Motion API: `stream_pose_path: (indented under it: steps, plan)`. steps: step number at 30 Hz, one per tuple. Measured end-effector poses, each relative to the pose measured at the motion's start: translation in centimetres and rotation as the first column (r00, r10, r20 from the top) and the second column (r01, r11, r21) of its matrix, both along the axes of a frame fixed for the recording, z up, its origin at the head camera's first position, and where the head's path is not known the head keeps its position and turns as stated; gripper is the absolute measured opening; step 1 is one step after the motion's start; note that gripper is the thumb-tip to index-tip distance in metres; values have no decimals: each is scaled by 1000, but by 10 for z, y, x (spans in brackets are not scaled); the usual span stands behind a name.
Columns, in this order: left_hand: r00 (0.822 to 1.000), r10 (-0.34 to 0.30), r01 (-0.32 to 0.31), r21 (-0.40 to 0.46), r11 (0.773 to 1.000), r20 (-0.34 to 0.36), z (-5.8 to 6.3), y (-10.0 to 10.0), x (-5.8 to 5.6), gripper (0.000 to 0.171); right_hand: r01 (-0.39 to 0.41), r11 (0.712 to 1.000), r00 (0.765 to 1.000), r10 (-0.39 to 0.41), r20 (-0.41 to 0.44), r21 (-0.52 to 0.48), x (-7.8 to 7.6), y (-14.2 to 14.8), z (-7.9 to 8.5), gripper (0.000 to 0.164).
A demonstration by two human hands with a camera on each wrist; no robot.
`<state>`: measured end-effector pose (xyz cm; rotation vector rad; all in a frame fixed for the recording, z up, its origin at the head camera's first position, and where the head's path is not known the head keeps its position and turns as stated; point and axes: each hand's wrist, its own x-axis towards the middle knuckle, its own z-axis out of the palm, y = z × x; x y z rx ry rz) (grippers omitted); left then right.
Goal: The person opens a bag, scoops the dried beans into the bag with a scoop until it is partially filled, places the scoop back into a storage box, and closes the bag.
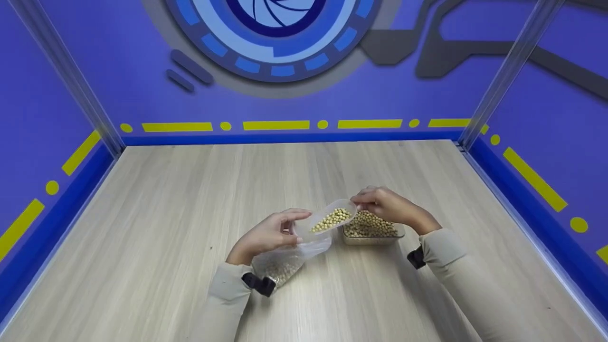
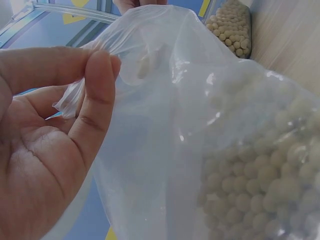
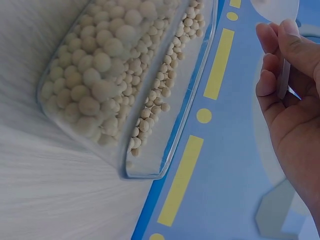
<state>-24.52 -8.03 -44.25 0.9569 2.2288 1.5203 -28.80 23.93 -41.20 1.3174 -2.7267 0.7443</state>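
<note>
The right grip (image 1: 387, 205), fingers curled, grasps the handle end of a translucent scoop (image 1: 319, 217); the left grip (image 1: 270, 232) pinches the gathered upper edge of a clear plastic bag (image 1: 317, 247) between thumb and finger, as the left wrist view shows at close range. The scoop lies between the two hands, slanting in the head view from upper right to lower left, with pale round beans (image 1: 332, 218) in its hollow; its forward end overlaps the upper part of the bag, though contact between the two cannot be told. The bag bulges with similar beans in its lower portion, partly hidden by the left hand and wrist. Beneath and just beside the right hand, a clear rectangular container (image 1: 373, 241), well filled with the same beans, stands on the wood-grained desk (image 1: 166, 213). Beige sleeves (image 1: 444, 251) cover both forearms, and a black wrist device (image 1: 259, 284) is visible at each cuff. Blue-violet panels (image 1: 304, 107) with yellow bars and dots enclose the desk at the back and sides.
</note>
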Motion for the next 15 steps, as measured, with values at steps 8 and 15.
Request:
stream_pose_path:
  steps: [8,15]
  plan:
    - [1000,9,-9,-6,1000,7,0,0,1,61,-2,1000,1000,2,-9,15,0,-1,2,23]
    - [1000,15,-15,-6,1000,17,1,0,2,61,-5,999,1000,6,-31,39,0,-2,4,22]
